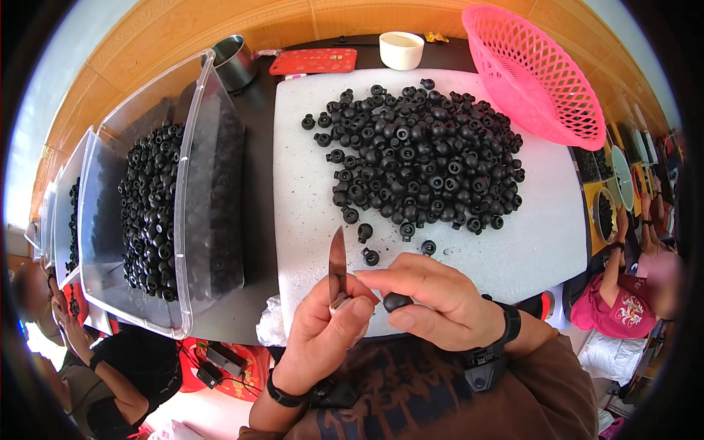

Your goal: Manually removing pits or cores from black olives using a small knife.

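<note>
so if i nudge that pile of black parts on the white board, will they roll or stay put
The black parts look small and rounded with a flanged end, so loose ones would probably roll in short curves rather than straight. The heap is stacked several deep, so a nudge would likely make it slump and spread. A few strays already lie apart on the white board, which suggests they scatter easily.

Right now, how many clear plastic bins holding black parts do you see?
3, all at left: the big clear bin, a second bin behind it, a third bin barely visible; more may be hidden.
</note>
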A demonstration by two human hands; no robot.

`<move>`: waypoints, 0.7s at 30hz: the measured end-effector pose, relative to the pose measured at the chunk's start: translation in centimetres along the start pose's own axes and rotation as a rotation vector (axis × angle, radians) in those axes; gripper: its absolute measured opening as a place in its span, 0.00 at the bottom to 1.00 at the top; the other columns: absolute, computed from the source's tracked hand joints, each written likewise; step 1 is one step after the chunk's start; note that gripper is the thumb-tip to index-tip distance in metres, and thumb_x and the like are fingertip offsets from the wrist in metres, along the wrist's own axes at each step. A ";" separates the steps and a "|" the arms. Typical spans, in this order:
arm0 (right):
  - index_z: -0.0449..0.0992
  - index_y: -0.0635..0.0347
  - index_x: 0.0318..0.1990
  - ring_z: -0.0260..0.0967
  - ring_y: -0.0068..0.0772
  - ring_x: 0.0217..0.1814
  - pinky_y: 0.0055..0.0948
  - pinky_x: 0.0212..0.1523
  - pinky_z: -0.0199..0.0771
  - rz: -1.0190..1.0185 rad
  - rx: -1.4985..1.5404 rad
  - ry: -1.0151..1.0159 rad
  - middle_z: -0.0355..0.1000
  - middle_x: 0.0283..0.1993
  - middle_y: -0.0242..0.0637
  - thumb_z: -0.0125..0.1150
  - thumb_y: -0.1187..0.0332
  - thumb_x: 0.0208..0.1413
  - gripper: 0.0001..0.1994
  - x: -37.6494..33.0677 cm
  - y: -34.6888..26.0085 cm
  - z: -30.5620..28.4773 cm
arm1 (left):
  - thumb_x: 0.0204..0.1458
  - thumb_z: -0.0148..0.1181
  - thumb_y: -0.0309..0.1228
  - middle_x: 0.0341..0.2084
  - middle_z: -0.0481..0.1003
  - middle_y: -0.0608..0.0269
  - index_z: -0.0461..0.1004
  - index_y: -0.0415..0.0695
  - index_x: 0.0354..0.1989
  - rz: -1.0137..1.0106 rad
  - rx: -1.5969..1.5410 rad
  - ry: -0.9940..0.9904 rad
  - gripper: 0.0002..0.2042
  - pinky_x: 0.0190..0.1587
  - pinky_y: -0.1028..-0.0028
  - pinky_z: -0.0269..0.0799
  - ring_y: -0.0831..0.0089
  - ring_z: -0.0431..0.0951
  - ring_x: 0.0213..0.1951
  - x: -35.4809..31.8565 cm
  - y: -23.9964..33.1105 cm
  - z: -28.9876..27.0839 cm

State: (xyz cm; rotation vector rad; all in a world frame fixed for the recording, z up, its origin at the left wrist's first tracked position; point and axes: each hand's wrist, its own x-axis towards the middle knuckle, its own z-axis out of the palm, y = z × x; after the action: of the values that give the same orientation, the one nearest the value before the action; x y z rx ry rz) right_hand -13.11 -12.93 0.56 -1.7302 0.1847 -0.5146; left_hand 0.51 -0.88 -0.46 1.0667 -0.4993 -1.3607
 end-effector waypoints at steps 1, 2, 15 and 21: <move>0.64 0.66 0.54 0.63 0.29 0.34 0.24 0.37 0.62 -0.006 0.012 -0.005 0.66 0.35 0.38 0.52 0.69 0.53 0.20 -0.1 0.1 0.1 | 0.55 0.49 0.29 0.21 0.63 0.74 0.66 0.40 0.35 -0.013 0.002 0.000 0.06 0.23 0.86 0.54 0.88 0.58 0.21 0.0 0.1 0.1; 0.63 0.66 0.55 0.62 0.29 0.34 0.24 0.38 0.61 -0.012 0.024 -0.010 0.66 0.35 0.38 0.51 0.68 0.54 0.21 -0.1 0.2 0.1 | 0.55 0.49 0.29 0.22 0.63 0.74 0.66 0.40 0.35 -0.026 0.004 0.000 0.06 0.25 0.86 0.55 0.88 0.58 0.22 0.0 0.1 0.1; 0.60 0.63 0.47 0.62 0.17 0.36 0.20 0.39 0.61 0.155 0.477 0.098 0.66 0.36 0.33 0.56 0.79 0.50 0.17 -1.4 1.0 1.1 | 0.53 0.51 0.27 0.26 0.66 0.73 0.66 0.40 0.33 -0.002 0.154 -0.009 0.04 0.30 0.84 0.58 0.87 0.61 0.27 -0.6 0.6 0.4; 0.63 0.64 0.47 0.62 0.13 0.33 0.14 0.32 0.60 0.153 0.525 0.153 0.67 0.35 0.30 0.54 0.77 0.52 0.14 -1.2 0.8 1.1 | 0.50 0.54 0.25 0.18 0.67 0.68 0.66 0.39 0.32 0.164 0.598 -0.013 0.04 0.22 0.81 0.60 0.83 0.64 0.20 -0.5 1.0 0.9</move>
State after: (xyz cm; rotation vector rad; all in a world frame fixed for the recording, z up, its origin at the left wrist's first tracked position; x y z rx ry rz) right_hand -13.58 -11.62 -0.65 -1.1567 0.2629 -0.5273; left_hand 0.22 -0.85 0.94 1.4589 -1.0208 -1.0935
